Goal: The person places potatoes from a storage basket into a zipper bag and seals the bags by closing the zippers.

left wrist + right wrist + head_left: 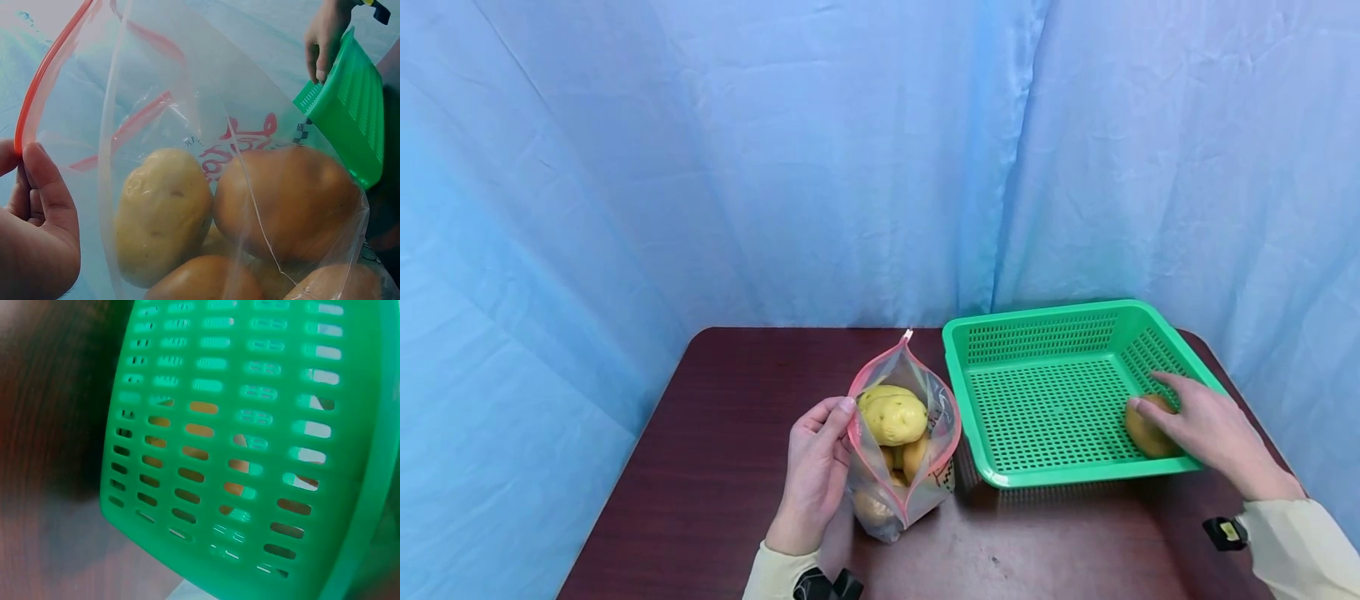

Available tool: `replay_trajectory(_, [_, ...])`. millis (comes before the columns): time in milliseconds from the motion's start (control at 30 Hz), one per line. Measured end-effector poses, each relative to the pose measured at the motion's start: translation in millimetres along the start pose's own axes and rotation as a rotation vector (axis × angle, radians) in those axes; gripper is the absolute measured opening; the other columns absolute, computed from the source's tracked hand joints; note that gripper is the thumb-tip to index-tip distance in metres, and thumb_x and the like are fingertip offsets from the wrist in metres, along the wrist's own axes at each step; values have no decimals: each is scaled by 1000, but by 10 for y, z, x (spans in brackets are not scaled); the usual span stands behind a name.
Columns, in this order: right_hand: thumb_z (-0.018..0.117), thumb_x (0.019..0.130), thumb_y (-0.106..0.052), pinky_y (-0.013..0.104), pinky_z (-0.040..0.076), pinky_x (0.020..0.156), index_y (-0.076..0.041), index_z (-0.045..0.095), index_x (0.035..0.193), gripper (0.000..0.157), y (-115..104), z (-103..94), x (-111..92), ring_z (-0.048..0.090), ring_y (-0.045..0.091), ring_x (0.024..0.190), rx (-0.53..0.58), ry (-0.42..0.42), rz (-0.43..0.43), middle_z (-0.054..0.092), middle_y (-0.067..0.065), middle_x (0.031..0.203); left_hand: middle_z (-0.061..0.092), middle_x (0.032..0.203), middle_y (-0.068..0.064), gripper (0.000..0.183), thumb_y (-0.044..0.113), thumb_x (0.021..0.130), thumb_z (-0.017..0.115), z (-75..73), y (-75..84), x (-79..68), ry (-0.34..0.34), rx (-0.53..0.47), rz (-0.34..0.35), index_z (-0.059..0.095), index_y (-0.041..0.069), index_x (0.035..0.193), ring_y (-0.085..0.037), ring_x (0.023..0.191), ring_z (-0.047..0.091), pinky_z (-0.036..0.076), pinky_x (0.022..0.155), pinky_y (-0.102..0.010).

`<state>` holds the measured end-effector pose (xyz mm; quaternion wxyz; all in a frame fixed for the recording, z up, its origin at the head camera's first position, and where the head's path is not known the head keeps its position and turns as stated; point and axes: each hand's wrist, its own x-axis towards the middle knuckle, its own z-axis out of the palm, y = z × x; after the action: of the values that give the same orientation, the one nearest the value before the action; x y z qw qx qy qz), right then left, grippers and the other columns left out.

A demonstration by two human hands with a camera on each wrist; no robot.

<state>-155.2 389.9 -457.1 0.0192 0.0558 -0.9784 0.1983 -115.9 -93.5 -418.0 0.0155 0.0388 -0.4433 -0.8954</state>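
My left hand point(818, 467) pinches the pink zip edge of a see-through zip bag point(169, 47) between thumb and forefinger. The bag stands on the table with its mouth spread wide. Several potatoes sit inside, a pale yellow potato point(897, 418) on top and browner ones such as this potato point(284, 203) lower down. Over the right end of a green plastic basket point(992, 481) reaches my right hand point(1213, 425). Its thumb and forefinger are spread and fairly straight over a brown potato point(1142, 433) in the basket's near right corner. The other fingers are hidden.
The basket's perforated wall point(250, 450) fills the right wrist view, with bits of the potato showing through its slots. A dark wooden table point(722, 442) lies under both containers. Blue cloth point(850, 167) hangs behind it and along the sides.
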Motion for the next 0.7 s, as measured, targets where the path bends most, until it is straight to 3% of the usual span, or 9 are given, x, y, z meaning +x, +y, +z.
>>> replay_trajectory(233, [62,101,-52,72,45,86,15,44,145,82,74,-10,82,48,63,121,-13,-118,10,46,45,139,63,78,1,17,-3,99,60,2,-2,-3,3,10,-4,70,6,89,-6,68,59,53,63,-18])
replay_trajectory(367, [63,101,-49,58,52,73,16,45,144,80,90,-2,109,59,54,108,-19,-138,4,52,43,133,63,79,1,17,-2,99,60,1,-1,-8,-8,17,-2,71,7,89,-6,68,59,54,64,-18])
replay_trajectory(433, [64,101,-47,47,49,64,17,45,143,78,84,8,113,62,42,92,-14,-147,1,60,39,123,63,79,1,16,-2,99,61,1,1,-9,-12,18,-2,71,6,90,-7,68,59,54,64,-19])
replay_trajectory(567, [64,102,-43,36,38,56,16,44,144,75,42,30,113,51,22,72,18,-179,3,64,19,97,62,79,1,14,-1,99,61,0,2,-9,-13,18,-3,71,6,91,-7,68,59,54,64,-19])
replay_trajectory(700, [65,102,-41,36,39,58,11,45,146,71,1,65,127,50,18,73,59,-216,-36,64,11,97,62,78,1,13,-1,99,61,-4,2,-11,-7,18,-2,70,5,91,-7,68,58,53,63,-19])
